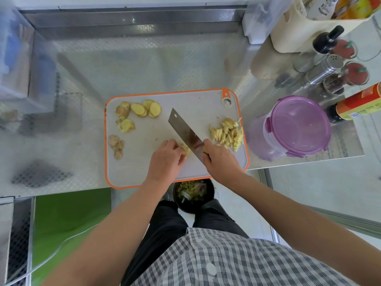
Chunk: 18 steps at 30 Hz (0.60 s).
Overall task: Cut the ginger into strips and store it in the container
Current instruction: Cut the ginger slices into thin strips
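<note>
While the left hand (167, 156) holds down ginger (186, 150) and the right hand (220, 159) grips the cleaver (184, 131) (strip-cutting step), the next chop likely needs narrow spacing.

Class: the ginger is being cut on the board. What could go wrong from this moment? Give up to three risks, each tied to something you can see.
1. The left hand holds the ginger piece right against the cleaver gripped by the right hand; a slip might nick that hand.
2. The strips lie at the cutting board's right edge and could be swept off.
3. The container is lidded, so storing may stall.
</note>
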Motion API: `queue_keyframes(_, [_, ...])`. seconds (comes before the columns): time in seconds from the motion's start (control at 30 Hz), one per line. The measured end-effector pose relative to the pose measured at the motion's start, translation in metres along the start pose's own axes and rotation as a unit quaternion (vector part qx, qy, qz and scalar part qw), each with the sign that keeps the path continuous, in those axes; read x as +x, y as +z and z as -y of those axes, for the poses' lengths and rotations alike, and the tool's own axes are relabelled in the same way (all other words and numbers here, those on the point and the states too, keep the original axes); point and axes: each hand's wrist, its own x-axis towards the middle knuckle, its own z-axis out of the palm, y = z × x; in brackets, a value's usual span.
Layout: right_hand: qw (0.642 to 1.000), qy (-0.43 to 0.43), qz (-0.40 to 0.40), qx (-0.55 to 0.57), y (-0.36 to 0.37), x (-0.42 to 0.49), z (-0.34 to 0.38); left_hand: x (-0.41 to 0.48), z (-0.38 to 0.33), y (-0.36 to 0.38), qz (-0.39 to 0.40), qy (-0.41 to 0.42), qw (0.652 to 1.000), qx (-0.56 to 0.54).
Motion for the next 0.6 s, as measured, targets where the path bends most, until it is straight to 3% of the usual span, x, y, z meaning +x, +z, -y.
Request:
queue_keyframes(0.43, [0.994,0.035,0.029,-0.102,0.017,0.006,0.012,0.0,-0.001,0.006,-0.004,-0.032,0.998,-0.046])
queue_keyframes(0.6, [0.999,0.041,-0.007,-0.023,0.015,0.003,0.004,0.0,-0.001,0.006,0.0,-0.045,0.998,-0.05])
